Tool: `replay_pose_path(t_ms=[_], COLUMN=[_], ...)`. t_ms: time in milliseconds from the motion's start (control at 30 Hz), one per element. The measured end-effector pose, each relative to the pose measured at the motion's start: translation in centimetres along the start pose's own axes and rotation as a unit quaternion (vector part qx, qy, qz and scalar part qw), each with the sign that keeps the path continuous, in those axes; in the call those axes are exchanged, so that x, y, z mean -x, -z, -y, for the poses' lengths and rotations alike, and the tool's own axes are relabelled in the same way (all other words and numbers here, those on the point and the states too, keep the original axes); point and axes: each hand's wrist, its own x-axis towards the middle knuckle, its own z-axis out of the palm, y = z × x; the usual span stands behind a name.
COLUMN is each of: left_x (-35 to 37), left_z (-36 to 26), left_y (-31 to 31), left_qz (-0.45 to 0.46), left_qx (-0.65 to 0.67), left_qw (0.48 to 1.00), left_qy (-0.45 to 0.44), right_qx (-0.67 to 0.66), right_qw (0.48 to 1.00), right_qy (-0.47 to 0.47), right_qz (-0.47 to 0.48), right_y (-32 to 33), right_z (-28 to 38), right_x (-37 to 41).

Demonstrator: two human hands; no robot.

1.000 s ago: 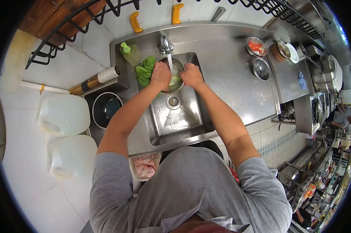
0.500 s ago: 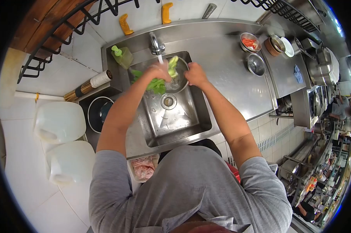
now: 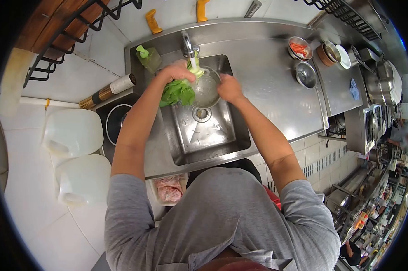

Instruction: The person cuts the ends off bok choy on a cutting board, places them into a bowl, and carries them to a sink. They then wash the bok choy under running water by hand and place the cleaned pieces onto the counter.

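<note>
Under the running faucet (image 3: 187, 44), my left hand (image 3: 178, 71) is closed around a bunch of leafy greens (image 3: 178, 93). The pale stems are in the water stream, and the leaves hang to the left of a metal bowl (image 3: 206, 94). My right hand (image 3: 230, 88) grips the right rim of this bowl, its fingers wrapped over the edge. Water stands in the bowl, which is held in the back part of the steel sink (image 3: 197, 156). Part of the bowl's left side is hidden by the greens.
A soap bottle (image 3: 149, 58) stands behind the sink on the left. On the steel counter (image 3: 262, 81) to the right are a bowl of red pieces (image 3: 300, 49) and a metal bowl (image 3: 306, 75). A tray of raw meat (image 3: 169, 189) sits below the counter's front edge.
The greens have moved left out of the bowl, their leaves now gathered at its left side. My left hand has risen slightly toward the faucet. The right hand still holds the bowl's rim.
</note>
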Motion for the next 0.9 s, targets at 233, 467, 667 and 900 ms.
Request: replay_pose_path(t_ms=[233, 467, 667, 900], left_x=[1.9, 3.6, 2.3, 1.3], left_z=[0.6, 0.6, 2.0, 1.0], left_y=[-0.1, 0.8, -0.1, -2.6], left_qz=[0.014, 0.003, -0.024, -0.101], left_qx=[0.078, 0.109, 0.058, -0.021], left_qw=[0.997, 0.994, 0.998, 0.994], left_qy=[0.001, -0.014, 0.014, -0.03], right_qx=[0.161, -0.079, -0.3, -0.314], right_qw=[0.984, 0.983, 0.919, 0.916], right_qy=[0.002, -0.163, -0.229, -0.212], right_qz=[-0.077, 0.026, 0.114, 0.135], right_y=[1.0, 0.2, -1.9, -0.7], right_z=[-0.8, -2.0, 1.5, 3.8], right_x=[-0.5, -1.1, -0.5, -0.8])
